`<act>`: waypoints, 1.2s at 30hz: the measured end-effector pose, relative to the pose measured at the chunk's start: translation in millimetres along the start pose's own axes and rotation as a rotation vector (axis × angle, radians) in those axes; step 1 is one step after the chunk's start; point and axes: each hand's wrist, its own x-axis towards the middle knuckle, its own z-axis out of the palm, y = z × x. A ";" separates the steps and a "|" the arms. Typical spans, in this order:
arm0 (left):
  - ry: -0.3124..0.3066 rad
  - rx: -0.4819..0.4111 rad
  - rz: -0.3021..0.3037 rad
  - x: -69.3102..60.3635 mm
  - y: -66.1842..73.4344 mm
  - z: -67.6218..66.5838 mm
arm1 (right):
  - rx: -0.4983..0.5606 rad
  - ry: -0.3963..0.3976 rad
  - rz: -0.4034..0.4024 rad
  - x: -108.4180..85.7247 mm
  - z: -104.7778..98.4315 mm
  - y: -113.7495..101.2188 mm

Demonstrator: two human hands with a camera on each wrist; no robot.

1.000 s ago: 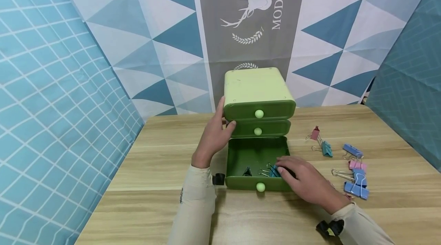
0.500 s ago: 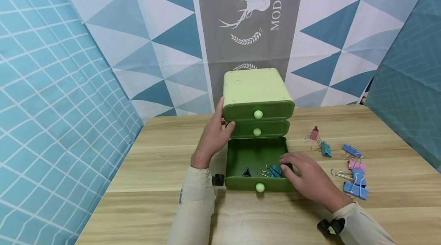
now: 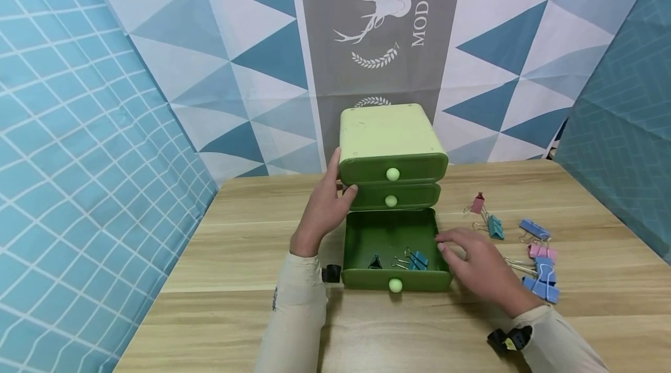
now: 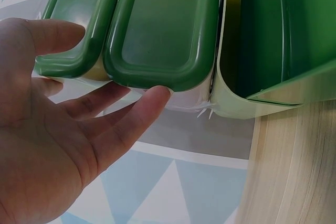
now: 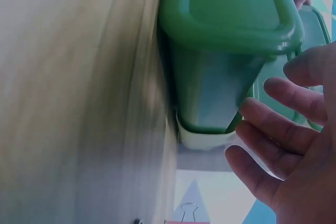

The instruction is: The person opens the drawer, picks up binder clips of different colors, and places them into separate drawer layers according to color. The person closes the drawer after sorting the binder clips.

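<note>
A small drawer cabinet (image 3: 388, 131) with a pale green top and green fronts stands on the table, its bottom drawer (image 3: 367, 280) pulled out. Inside that drawer lie a blue binder clip (image 3: 418, 260) and a dark binder clip (image 3: 375, 262). My left hand (image 3: 322, 213) rests against the cabinet's left side, thumb at the front; in the left wrist view its fingers (image 4: 134, 129) are spread beside the upper drawer fronts (image 4: 165, 30). Over the drawer's right edge, my right hand (image 3: 479, 265) hovers or touches lightly, holding nothing, fingers loosely bent (image 5: 278, 124).
On the table's right side lie a red binder clip (image 3: 477, 204), a teal binder clip (image 3: 495, 227), a pink binder clip (image 3: 542, 252) and several blue binder clips (image 3: 540, 289). Patterned cloth (image 3: 262, 70) hangs behind the table (image 3: 251, 245).
My right hand has let go of the blue binder clip in the drawer and drawn back rightward to the drawer's right edge. My left hand has stayed in place.
</note>
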 end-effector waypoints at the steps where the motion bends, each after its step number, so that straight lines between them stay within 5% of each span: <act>1: 0.000 -0.001 -0.001 0.0 0.1 -0.1 | 0.002 0.000 0.009 0.3 -0.9 1.5; 7: -0.001 -0.007 0.000 -0.3 -0.3 -0.5 | -0.006 0.017 0.027 1.0 -5.6 10.2; 14: 0.001 -0.010 0.000 -0.9 -0.1 -1.8 | -0.061 -0.015 0.193 3.6 -18.3 16.0; 24: -0.002 0.008 0.002 -0.3 -0.2 -0.4 | -0.105 -0.023 0.306 9.1 -30.8 28.2; 36: -0.003 -0.012 0.006 -0.7 0.2 -1.0 | -0.215 -0.022 0.343 23.6 -41.7 47.1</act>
